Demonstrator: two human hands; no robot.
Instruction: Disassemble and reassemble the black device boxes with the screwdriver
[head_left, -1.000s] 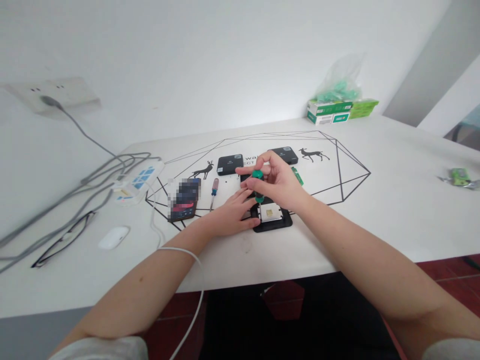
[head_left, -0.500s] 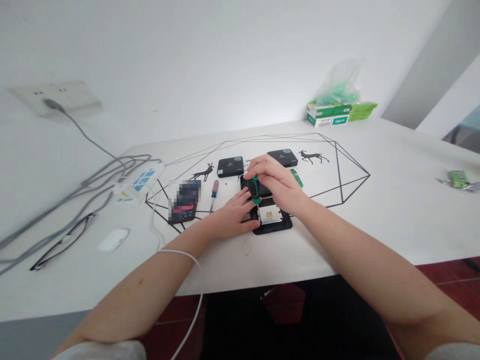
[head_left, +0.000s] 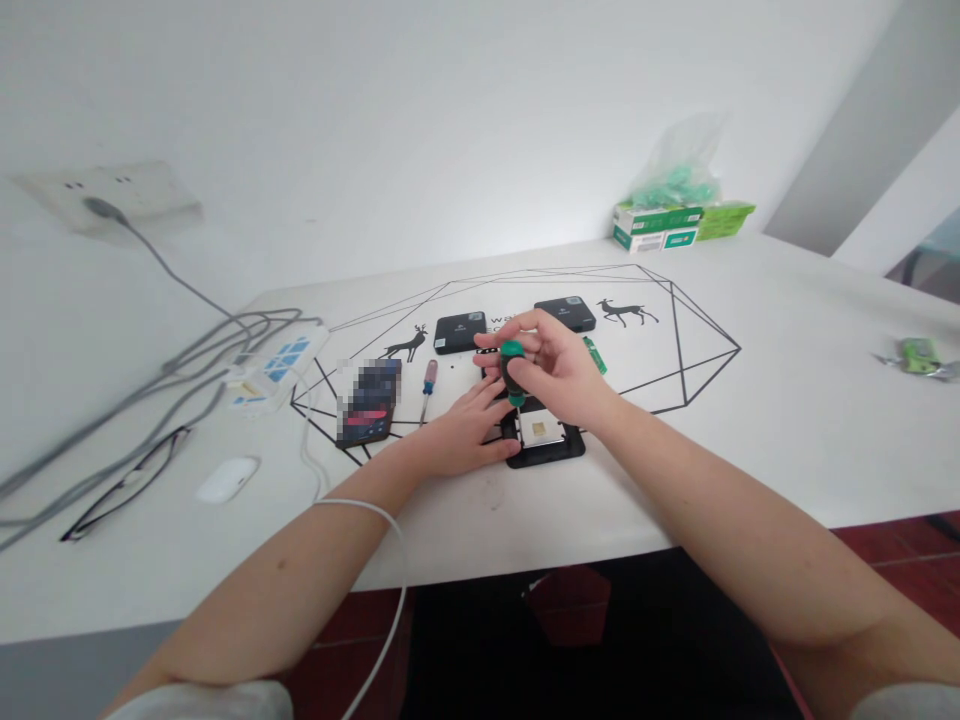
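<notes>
My right hand [head_left: 559, 375] pinches the handle of a green and black screwdriver [head_left: 513, 371], held upright over an opened black device [head_left: 541, 440] with a pale square plate showing inside. The fingertips grip the handle's top. My left hand [head_left: 465, 430] lies flat on the white table [head_left: 750, 420], fingers spread and pressed against the device's left edge.
Two more black boxes [head_left: 459, 331] [head_left: 565, 313] lie behind the hands. A red-handled screwdriver [head_left: 427, 385] and a phone [head_left: 366, 402] lie to the left, with a power strip [head_left: 277, 365], cables, glasses [head_left: 124, 480] and a white mouse [head_left: 226, 478]. Green boxes [head_left: 660, 228] stand at the back.
My right hand's fingers have shifted on the screwdriver handle, from wrapped over its top to pinching it with the green cap showing again. My left hand has stayed put.
</notes>
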